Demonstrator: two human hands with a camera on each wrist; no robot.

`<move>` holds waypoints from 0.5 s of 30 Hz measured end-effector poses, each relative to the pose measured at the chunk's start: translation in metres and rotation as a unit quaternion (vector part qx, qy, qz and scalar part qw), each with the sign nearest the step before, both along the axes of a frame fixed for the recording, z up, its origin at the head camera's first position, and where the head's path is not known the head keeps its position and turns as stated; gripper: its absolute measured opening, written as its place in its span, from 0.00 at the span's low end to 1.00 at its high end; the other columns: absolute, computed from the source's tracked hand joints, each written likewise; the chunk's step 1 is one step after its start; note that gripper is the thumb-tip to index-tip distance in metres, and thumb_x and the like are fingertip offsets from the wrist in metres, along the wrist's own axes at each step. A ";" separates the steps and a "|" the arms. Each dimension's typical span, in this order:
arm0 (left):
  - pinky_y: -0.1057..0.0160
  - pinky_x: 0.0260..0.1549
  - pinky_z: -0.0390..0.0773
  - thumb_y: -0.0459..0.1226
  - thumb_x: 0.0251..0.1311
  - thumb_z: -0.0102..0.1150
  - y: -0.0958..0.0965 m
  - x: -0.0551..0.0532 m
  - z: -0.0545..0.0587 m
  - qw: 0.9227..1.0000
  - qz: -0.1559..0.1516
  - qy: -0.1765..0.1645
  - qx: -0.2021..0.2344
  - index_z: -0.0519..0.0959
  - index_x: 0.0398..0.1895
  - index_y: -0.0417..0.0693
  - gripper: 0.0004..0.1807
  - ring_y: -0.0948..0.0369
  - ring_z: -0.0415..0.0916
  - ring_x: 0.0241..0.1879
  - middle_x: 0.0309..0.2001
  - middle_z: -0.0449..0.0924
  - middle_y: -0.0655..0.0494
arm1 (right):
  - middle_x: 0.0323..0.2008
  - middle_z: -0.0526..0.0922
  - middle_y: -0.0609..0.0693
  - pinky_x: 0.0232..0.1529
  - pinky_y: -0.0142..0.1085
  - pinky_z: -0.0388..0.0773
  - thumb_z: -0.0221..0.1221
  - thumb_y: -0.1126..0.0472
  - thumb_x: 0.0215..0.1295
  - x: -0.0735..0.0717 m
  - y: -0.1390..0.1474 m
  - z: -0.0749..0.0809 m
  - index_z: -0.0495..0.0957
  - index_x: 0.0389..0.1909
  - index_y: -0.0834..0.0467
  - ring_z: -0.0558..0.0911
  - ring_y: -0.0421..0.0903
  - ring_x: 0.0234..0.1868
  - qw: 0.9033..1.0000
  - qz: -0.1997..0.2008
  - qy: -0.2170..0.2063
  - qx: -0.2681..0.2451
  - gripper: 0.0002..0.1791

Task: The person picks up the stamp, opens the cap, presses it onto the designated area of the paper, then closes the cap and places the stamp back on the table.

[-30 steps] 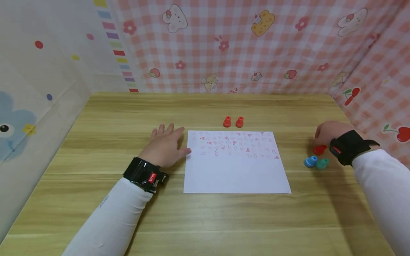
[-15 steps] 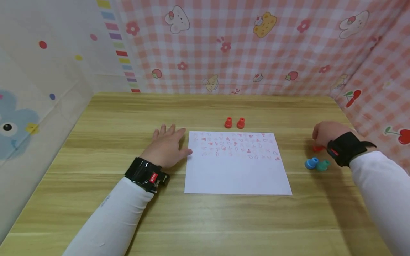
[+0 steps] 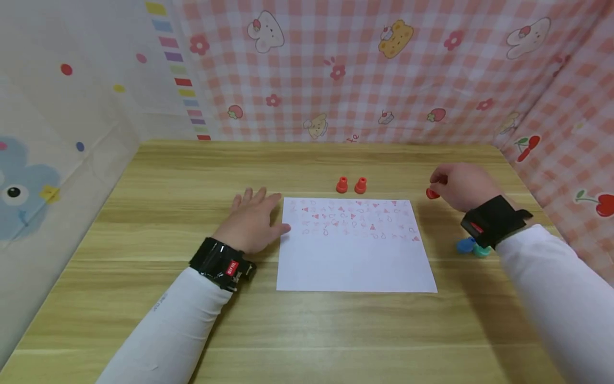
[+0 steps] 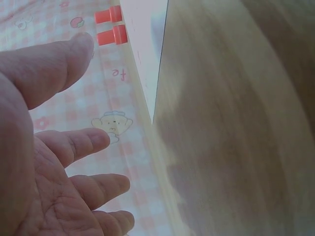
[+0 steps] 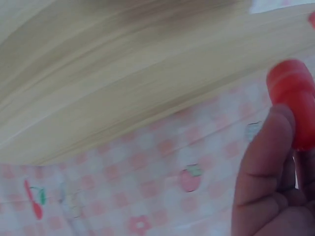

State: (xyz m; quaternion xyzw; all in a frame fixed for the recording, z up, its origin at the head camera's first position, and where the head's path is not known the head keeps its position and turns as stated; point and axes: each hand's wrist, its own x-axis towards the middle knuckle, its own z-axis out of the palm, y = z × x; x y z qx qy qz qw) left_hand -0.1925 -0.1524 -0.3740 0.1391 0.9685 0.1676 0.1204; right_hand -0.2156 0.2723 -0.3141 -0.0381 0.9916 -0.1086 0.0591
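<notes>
My right hand [image 3: 464, 186] pinches a small red stamp [image 5: 291, 101] by its narrow handle, with the wide end pointing away from the fingers. It is up beyond the right side of a white sheet of paper [image 3: 355, 264]. Rows of small red printed marks cover the paper's upper half. My left hand [image 3: 251, 221] lies with fingers spread at the paper's left edge, the thumb over that edge, and holds nothing. Two red stamps [image 3: 342, 185] stand upright behind the paper. A blue stamp [image 3: 465, 245] and a green stamp [image 3: 482, 250] are below my right wrist, partly hidden by it.
The wooden table [image 3: 316, 336] carries everything. A pink checked cloth [image 3: 307, 64] hangs along the back and right side, and a white patterned cloth [image 3: 96, 114] hangs on the left.
My right hand has picked up the red stamp from beside the blue and green ones and carried it left and away from me. The left hand stays in place.
</notes>
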 end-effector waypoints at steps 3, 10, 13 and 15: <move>0.35 0.82 0.35 0.58 0.72 0.59 0.000 0.000 0.000 1.000 -0.002 0.007 0.002 0.59 0.83 0.51 0.43 0.33 0.36 0.83 0.84 0.47 0.35 | 0.40 0.87 0.59 0.38 0.47 0.76 0.58 0.57 0.78 0.000 -0.015 0.001 0.83 0.50 0.60 0.79 0.56 0.36 1.000 0.006 0.020 -0.020 0.12; 0.36 0.82 0.36 0.57 0.72 0.59 0.002 0.001 0.000 1.000 -0.007 0.014 0.005 0.61 0.83 0.51 0.42 0.33 0.38 0.84 0.84 0.48 0.36 | 0.42 0.88 0.57 0.39 0.44 0.76 0.59 0.55 0.78 0.004 -0.049 0.002 0.85 0.49 0.57 0.79 0.54 0.39 0.997 0.007 0.039 -0.064 0.12; 0.37 0.83 0.36 0.57 0.72 0.59 0.003 0.001 0.000 1.000 -0.007 0.019 0.007 0.61 0.82 0.51 0.42 0.34 0.38 0.84 0.84 0.49 0.37 | 0.43 0.89 0.57 0.39 0.43 0.76 0.59 0.54 0.79 0.005 -0.061 0.002 0.85 0.49 0.57 0.79 0.54 0.39 0.996 0.005 0.033 -0.084 0.12; 0.37 0.83 0.37 0.57 0.72 0.59 0.003 0.001 0.000 1.000 -0.009 0.024 0.008 0.61 0.82 0.50 0.42 0.35 0.39 0.84 0.84 0.50 0.38 | 0.43 0.89 0.57 0.38 0.42 0.76 0.59 0.54 0.79 0.007 -0.069 0.002 0.85 0.49 0.56 0.79 0.54 0.39 0.995 0.002 0.028 -0.101 0.12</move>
